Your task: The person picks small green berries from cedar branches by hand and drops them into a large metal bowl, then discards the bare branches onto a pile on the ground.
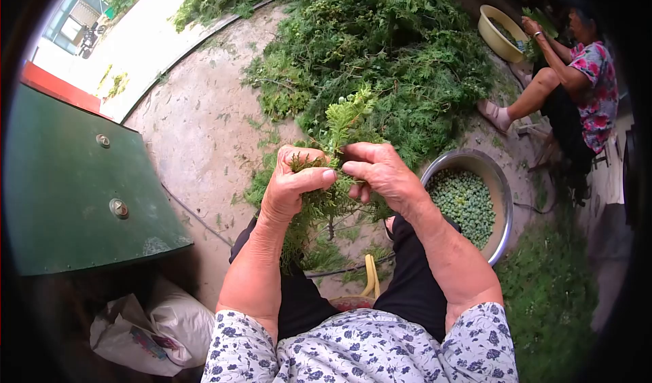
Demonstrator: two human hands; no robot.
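Observation:
A leafy green sprig stands up between my two hands, its lower foliage hanging beneath them. My left hand is closed round the sprig, thumb pressed against the fingers. The thumb and forefinger of my right hand pinch at the same sprig, close to my left thumb; the other fingers are curled. What lies between the right fingertips is too small to make out. To the right of my right forearm, a metal basin holds many small round green berries.
A large heap of cut green branches lies ahead. At the right a seated person handles greenery beside a yellowish basin. A green metal panel stands left, with white sacks below. More foliage lies lower right.

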